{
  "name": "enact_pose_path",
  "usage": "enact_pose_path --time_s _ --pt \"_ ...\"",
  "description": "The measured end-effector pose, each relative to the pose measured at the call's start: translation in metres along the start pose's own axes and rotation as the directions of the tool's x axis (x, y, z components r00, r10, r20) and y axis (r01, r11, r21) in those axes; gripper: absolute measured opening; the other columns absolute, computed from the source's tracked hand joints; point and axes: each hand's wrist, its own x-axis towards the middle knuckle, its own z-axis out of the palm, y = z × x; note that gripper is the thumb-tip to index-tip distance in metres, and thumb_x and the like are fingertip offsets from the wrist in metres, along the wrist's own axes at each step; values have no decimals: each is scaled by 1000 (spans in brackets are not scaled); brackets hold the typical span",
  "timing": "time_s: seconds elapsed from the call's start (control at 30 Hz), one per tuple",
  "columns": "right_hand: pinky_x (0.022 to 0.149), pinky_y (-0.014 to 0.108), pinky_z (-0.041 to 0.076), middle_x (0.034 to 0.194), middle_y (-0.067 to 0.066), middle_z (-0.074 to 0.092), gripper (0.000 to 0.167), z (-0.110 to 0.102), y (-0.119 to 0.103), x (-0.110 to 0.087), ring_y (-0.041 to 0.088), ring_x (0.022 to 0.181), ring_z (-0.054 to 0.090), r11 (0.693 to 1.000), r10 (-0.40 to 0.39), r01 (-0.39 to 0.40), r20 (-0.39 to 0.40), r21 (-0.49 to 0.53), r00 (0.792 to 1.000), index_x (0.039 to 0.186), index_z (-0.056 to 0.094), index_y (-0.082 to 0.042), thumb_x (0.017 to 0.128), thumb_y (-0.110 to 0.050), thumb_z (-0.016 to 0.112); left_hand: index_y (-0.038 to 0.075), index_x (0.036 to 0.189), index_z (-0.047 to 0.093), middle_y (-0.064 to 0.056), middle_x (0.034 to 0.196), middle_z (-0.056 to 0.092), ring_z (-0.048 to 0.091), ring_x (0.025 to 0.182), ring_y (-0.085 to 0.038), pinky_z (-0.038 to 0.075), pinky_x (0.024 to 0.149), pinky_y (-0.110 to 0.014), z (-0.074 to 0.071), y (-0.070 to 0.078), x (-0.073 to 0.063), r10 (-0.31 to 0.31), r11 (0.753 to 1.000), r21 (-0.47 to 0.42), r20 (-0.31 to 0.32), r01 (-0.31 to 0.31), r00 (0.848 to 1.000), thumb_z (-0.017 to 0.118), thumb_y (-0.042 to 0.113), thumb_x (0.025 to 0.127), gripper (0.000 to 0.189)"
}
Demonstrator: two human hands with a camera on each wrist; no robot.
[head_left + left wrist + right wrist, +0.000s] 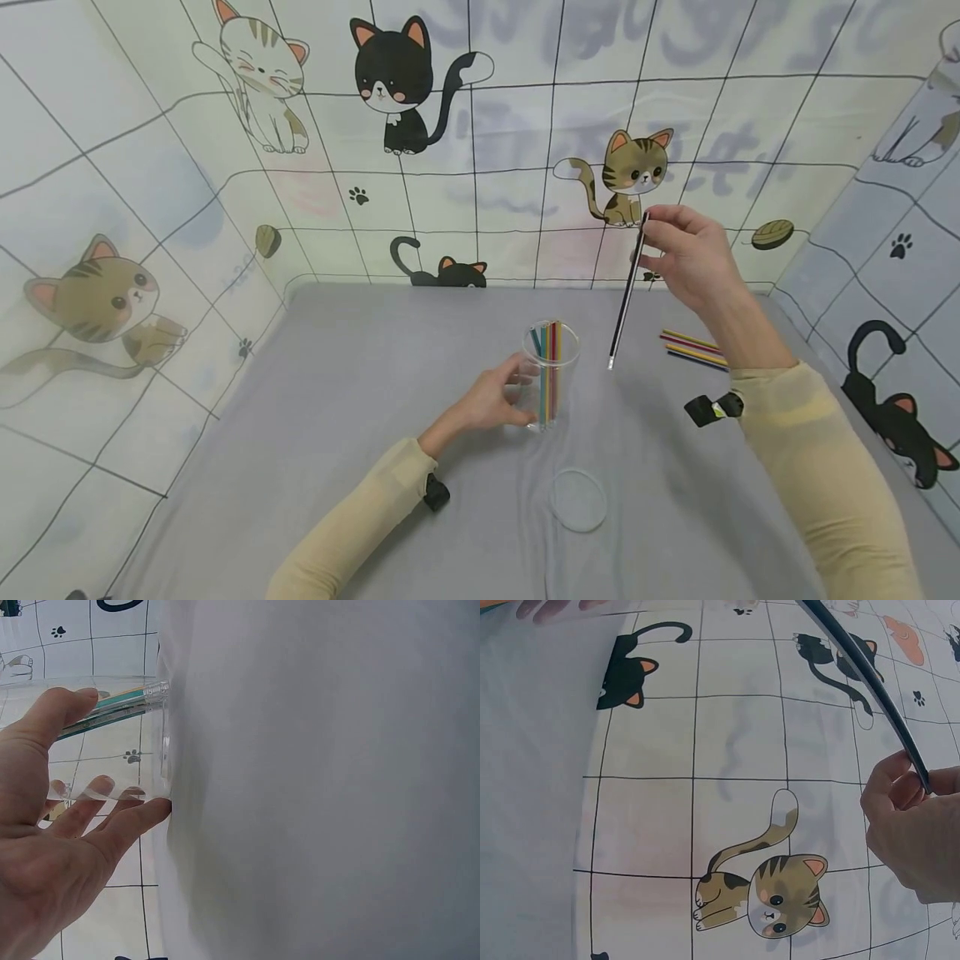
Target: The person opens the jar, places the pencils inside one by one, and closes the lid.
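In the head view my left hand (pixel 491 398) holds a clear plastic cup (pixel 531 408) upright on the grey cloth, thumb on one side and fingers on the other. Several coloured pencils (pixel 553 375), teal, yellow and red among them, stand inside it. The left wrist view shows the thumb and fingers of this hand (pixel 56 825) around the cup wall (pixel 112 772). Raised to the right of the cup, my right hand (pixel 693 254) pinches a slim black pencil (pixel 628 292) near its upper end. The pencil slants downward, its pale lower end above the cloth.
Several more coloured pencils (pixel 693 348) lie on the grey cloth (pixel 360 375) below the right forearm, partly hidden by it. Nearer the front is a clear round lid or ring (pixel 579 500). Cat-printed walls (pixel 517 125) enclose the back and sides.
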Motion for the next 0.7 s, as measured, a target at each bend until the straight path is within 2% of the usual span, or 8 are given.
enact_pose_path --time_s 0.23,0.5,0.7 --pt "76 33 56 105 8 54 10 11 -6 3 20 93 54 996 -13 13 0 88 1000 103 62 -1 95 -1 66 15 143 42 -9 136 58 57 123 -30 53 93 -31 0 -2 1 -18 1000 0 5 18 1000 84 -2 73 84" --pt "69 34 55 95 9 62 7 26 -3 6 20 81 60 970 -48 47 0 240 999 98 62 2 94 8 61 15 143 42 -10 136 59 58 122 -32 53 92 -31 0 -1 1 1 1000 7 6 -1 1000 84 -2 72 84" --pt "68 34 56 93 10 61 12 31 2 8 20 80 61 961 -54 49 9 272 998 96 60 2 90 7 68 15 142 42 -11 135 59 58 122 -32 54 92 -32 0 -1 2 1 1000 12 2 -1 1000 84 -2 72 83"
